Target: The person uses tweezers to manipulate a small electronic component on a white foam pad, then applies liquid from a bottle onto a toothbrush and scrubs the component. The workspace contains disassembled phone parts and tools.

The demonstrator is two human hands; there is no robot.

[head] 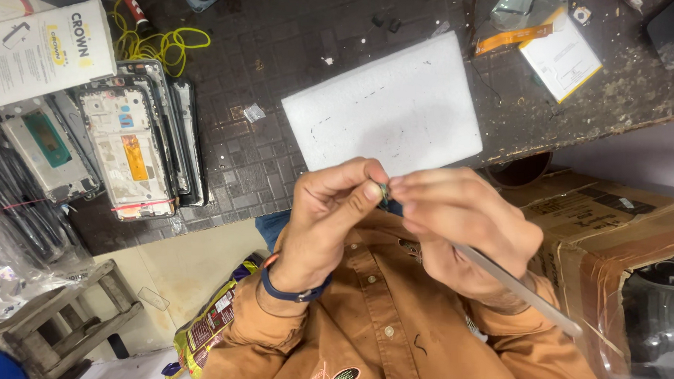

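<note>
Head view, left hand: I see my left hand (329, 212) raised close to the chest, thumb and forefinger pinched on a small dark part (384, 191); a blue band sits on the wrist.
Head view, right hand: my right hand (463, 224) meets the left at the fingertips, fingers closed on a long thin metal tool (520, 289) whose shaft runs down and out toward the lower right.
Small part: it sits between the two sets of fingertips, in the air in front of the orange shirt (392, 326), too small for me to tell its kind.
Behind the hands: a white foam sheet (384, 109) lies on the dark tiled surface (282, 45); my fingertips cover its near edge.
Left of the surface: a stack of phone frames (137, 141) lies flat, another frame with a green panel (43, 149) just beside it, a white box (43, 48) above them, and a coil of yellow cable (151, 45) near the box.
Far right of the surface: a white booklet (562, 59) with an orange strip (510, 39) beside it.
Below the surface, right: an open cardboard box (604, 229), partly hidden by my right forearm.
Lower left: a wooden stool (71, 315) on the floor, and a colourful snack packet (205, 327) touching my left sleeve.
</note>
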